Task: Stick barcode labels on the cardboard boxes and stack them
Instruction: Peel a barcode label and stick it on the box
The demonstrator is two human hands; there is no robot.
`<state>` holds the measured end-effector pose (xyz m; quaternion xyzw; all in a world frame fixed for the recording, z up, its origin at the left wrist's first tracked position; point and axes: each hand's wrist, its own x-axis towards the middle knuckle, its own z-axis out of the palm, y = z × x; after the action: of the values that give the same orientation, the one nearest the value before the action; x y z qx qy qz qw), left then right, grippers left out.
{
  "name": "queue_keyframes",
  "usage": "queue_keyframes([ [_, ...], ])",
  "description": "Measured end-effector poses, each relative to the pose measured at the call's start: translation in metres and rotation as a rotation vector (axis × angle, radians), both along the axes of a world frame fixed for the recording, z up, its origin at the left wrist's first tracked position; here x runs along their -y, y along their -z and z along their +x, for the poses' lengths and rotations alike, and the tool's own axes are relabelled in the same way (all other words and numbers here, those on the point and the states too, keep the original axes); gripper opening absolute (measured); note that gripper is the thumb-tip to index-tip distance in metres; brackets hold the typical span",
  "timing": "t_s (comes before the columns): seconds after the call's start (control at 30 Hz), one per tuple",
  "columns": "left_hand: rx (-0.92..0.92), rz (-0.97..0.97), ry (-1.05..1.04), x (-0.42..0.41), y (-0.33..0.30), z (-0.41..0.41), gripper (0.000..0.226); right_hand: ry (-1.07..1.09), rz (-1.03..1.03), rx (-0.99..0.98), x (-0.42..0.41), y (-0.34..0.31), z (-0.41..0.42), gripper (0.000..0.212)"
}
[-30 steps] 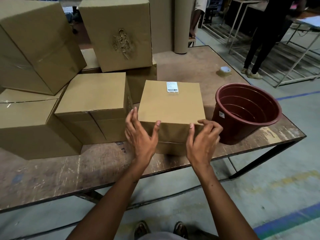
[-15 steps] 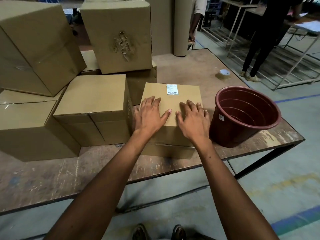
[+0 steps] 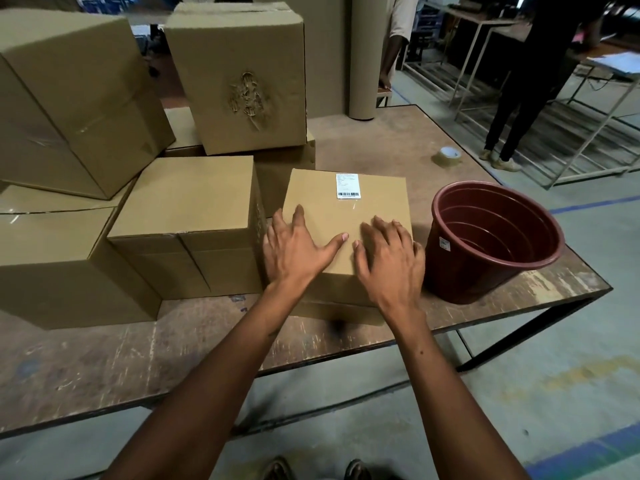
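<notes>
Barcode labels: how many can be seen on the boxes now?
1. The barcode label sits near the far edge on top of the box under both hands, beside the brown pot. The other boxes show none, though their hidden faces may carry some.

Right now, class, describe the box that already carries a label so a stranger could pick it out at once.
Start at the worn wooden table and find the dark red bucket near its right edge. Just left of it sits the labelled box, with the left hand and right hand flat on top. It alone shows a white barcode label.
</notes>
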<state>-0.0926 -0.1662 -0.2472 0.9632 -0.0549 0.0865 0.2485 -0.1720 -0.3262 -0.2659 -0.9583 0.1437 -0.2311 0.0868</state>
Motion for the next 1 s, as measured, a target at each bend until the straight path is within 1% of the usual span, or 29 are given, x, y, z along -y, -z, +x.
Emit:
queue_keyframes([
  [0.07,0.061,-0.019,-0.002,-0.001,0.006,-0.004,0.119,-0.031,-0.019,0.049,0.001,0.002,-0.001,0.051],
  [0.13,0.143,-0.079,0.002,-0.001,0.012,-0.007,0.113,-0.067,-0.008,0.109,0.002,0.006,-0.001,0.049],
  [0.23,0.260,-0.095,0.046,-0.002,0.027,-0.011,0.106,-0.106,0.045,0.113,0.004,0.016,0.000,0.055],
  [0.33,0.250,-0.042,0.065,-0.006,0.047,-0.017,0.105,-0.118,0.023,0.049,0.002,0.031,-0.004,0.064],
  [0.43,0.245,-0.056,0.050,-0.014,0.064,-0.027,0.107,-0.100,-0.058,0.027,-0.006,0.042,-0.011,0.070],
  [0.57,0.246,-0.193,0.047,-0.024,0.074,-0.042,0.118,-0.055,-0.064,0.091,-0.013,0.059,-0.026,0.069],
  [0.67,0.138,-0.250,0.037,-0.033,0.071,-0.049,0.138,-0.031,-0.052,0.148,-0.008,0.068,-0.032,0.065],
  [0.73,0.077,-0.261,0.041,-0.040,0.069,-0.050,0.151,-0.010,-0.051,0.169,-0.006,0.074,-0.036,0.062],
  [0.8,0.106,-0.215,0.046,-0.048,0.066,-0.049,0.155,0.006,-0.082,0.190,-0.004,0.078,-0.043,0.061],
  [0.87,0.215,-0.153,0.078,-0.052,0.062,-0.045,0.149,0.022,-0.116,0.210,-0.004,0.077,-0.045,0.064],
  [0.93,0.339,-0.098,0.145,-0.051,0.053,-0.038,0.135,0.059,-0.125,0.253,-0.006,0.067,-0.041,0.066],
  [1.0,0.421,-0.054,0.193,-0.045,0.038,-0.029,0.123,0.080,-0.154,0.298,-0.009,0.051,-0.033,0.068],
])
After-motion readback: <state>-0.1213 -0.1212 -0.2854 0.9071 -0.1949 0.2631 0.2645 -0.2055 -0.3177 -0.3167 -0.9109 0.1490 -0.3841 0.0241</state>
